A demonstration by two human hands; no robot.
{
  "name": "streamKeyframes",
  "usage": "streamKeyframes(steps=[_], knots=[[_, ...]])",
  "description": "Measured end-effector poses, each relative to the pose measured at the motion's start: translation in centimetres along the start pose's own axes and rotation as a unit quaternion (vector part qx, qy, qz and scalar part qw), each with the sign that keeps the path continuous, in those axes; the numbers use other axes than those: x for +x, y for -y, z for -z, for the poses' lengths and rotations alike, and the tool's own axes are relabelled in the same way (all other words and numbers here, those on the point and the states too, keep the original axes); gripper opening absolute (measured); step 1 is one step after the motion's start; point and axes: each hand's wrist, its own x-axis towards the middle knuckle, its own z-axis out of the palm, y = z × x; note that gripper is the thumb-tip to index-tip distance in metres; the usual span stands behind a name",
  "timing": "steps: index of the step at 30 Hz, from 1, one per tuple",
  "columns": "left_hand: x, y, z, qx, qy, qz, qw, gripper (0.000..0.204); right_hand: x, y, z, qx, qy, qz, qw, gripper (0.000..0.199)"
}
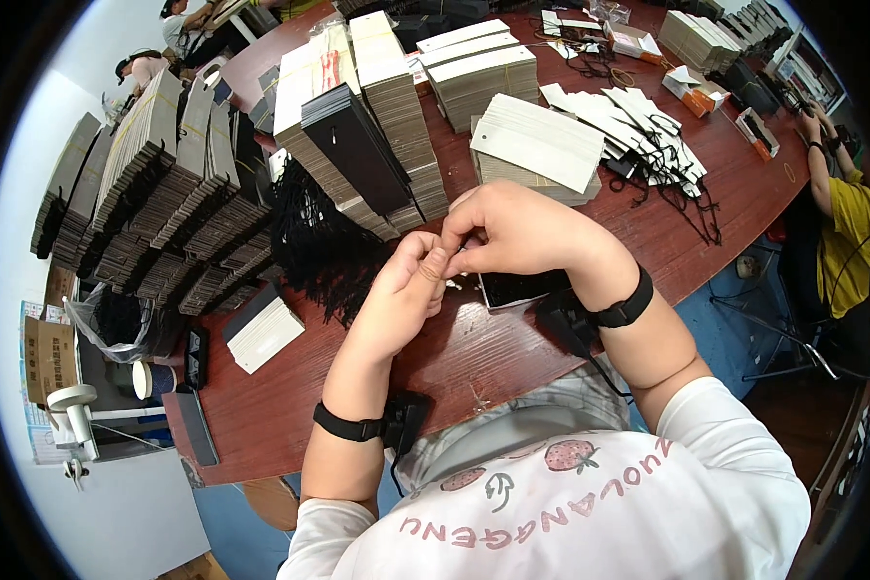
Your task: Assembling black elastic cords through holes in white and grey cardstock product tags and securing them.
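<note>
**Two hands meet over a crowded reddish-brown table**

The left hand (408, 285) and right hand (512, 232) touch at the fingertips, pinching something small and pale between them; what it is cannot be told. Beneath them lies a black card (522, 287) on the wooden table (474, 358). Black strings (324, 246) spill just left. Stacked tags (377, 106) and white tags (541, 145) fill the surface. A person in yellow (846, 242) sits far right.
</note>
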Motion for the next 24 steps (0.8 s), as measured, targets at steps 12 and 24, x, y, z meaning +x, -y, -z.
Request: streamKeyframes(steps=[12, 24], knots=[[0.3, 0.7, 0.1, -0.043, 0.156, -0.147, 0.976, 0.042, -0.3, 0.5, 0.4, 0.156, 0.021, -0.009, 0.988, 0.016], [0.0, -1.2, 0.0, -0.100, -0.013, 0.086, 0.991, 0.035, 0.1, 0.4, 0.3, -0.052, -0.105, 0.021, 0.993, 0.019]])
